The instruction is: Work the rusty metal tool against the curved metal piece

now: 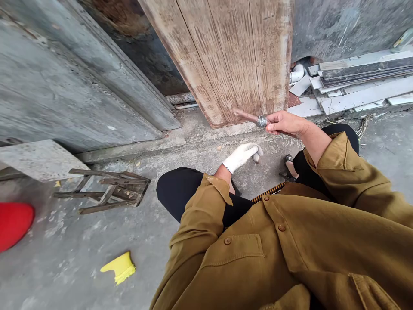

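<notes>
"What have you got there?"

"My right hand (284,122) is bare and closed on one end of a brown stick (247,115). Grey wire (262,121) is wound round it just beyond my fingertips, and the thin end points off to the left."

"And the other hand?"

"My left hand (241,157) wears a white glove (238,158). It hangs below the stick, near it but apart, with the fingers curled. I can't tell whether anything sits inside that curl."

"What's close about them?"

"My dark trousers (179,187): one knee beside each forearm. A dark shoe (288,171) shows below my right hand, on the grey concrete floor (190,161). Ahead of both hands a worn wooden plank panel (232,60) stands tilted, its lower edge just past the stick."

"Further out?"

"To the left of my gloved hand a wooden stool (107,195) lies on its side. Behind me on that side there's a yellow piece (119,268) with a ragged edge, on the floor. Ahead of my right hand, further right, flat strips (358,92) are stacked near a white pipe (297,74). Well off to the left, past the stool, is a pale slab (41,161), and a rounded red thing (14,226)."
</notes>
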Tool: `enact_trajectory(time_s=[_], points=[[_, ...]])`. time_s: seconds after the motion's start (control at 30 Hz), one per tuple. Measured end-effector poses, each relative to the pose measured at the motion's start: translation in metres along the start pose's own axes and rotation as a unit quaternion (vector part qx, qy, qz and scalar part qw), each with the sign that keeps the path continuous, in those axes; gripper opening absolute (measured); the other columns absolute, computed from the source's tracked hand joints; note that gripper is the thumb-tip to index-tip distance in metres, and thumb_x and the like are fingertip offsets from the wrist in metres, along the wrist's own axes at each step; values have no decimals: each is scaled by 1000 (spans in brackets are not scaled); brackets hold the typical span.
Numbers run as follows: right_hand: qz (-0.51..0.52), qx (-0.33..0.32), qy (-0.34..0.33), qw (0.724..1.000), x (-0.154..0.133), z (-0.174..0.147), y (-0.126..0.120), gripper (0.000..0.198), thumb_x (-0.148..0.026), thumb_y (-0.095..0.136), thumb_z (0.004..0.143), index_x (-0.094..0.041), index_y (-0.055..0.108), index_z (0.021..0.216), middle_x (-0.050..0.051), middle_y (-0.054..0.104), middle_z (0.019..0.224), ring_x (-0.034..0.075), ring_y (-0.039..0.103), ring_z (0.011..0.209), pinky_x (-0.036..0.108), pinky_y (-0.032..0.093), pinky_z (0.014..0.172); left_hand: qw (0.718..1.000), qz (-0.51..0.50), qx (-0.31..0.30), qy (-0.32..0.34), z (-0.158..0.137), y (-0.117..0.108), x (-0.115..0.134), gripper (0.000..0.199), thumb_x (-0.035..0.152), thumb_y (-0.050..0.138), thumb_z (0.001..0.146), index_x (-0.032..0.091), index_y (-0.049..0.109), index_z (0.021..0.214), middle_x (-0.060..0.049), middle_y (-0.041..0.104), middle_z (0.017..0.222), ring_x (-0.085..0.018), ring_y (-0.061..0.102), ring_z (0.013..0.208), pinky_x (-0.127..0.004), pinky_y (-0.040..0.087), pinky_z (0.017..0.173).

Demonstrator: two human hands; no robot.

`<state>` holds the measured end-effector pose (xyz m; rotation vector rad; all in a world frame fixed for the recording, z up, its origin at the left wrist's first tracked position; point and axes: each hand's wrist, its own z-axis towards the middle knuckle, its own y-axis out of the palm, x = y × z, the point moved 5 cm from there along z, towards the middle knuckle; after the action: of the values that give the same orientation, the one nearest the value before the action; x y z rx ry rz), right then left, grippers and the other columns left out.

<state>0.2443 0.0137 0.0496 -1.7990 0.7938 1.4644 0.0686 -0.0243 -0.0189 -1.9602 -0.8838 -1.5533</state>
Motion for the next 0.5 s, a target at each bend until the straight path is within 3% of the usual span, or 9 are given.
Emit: enact_trajectory(time_s=[0.07,0.13,0.23,0.3,0.37,0.43,0.5], points=[[-8,73,11,997,2,4,-2,22,-32,67,86,-15,55,78,-3,49,62,7,42,55,21,34,53,1000,-4,10,-27,-3,-2,-3,25,41,66,89,17,72,84,-10,71,70,-20,65,69,-34,50,70],[-80,126,55,987,7,8,-3,16,-27,61,89,-15,56,80,-2,50,63,8,43,56,23,35,55,998,-5,36,-50,-9,-8,-8,23,39,66,89,18,73,86,-8,68,63,-23,66,71,-36,52,72],[-309,108,136,935,17,15,1,13,-26,61,89,-14,63,87,3,57,72,11,48,62,25,34,58,996,2,81,-48,-22,-19,-15,25,39,63,91,18,73,85,-7,67,61,-27,69,78,-39,53,76],[-453,3,172,874,26,17,11,14,-26,65,86,-12,67,88,6,61,77,13,49,64,27,32,59,995,8,96,-41,-30,-25,-18,27,41,61,92,19,73,84,-7,68,62,-28,70,82,-40,54,78],[-502,-148,204,827,39,12,24,11,-23,67,83,-12,69,83,5,62,74,12,49,63,27,32,59,994,11,103,-38,-35,-29,-22,25,42,62,91,20,73,83,-6,68,63,-28,70,84,-40,54,79],[-454,-289,227,812,48,2,36,7,-20,67,81,-13,68,79,1,60,66,11,49,59,26,32,57,994,18,102,-34,-35,-31,-24,21,41,67,87,22,73,82,-5,69,65,-29,71,86,-40,54,80],[-359,-376,225,824,48,-7,45,7,-20,67,81,-13,68,80,-2,58,61,10,49,56,24,33,57,995,37,86,-17,-28,-30,-24,18,39,71,83,21,73,81,-5,70,69,-28,70,89,-39,54,82]])
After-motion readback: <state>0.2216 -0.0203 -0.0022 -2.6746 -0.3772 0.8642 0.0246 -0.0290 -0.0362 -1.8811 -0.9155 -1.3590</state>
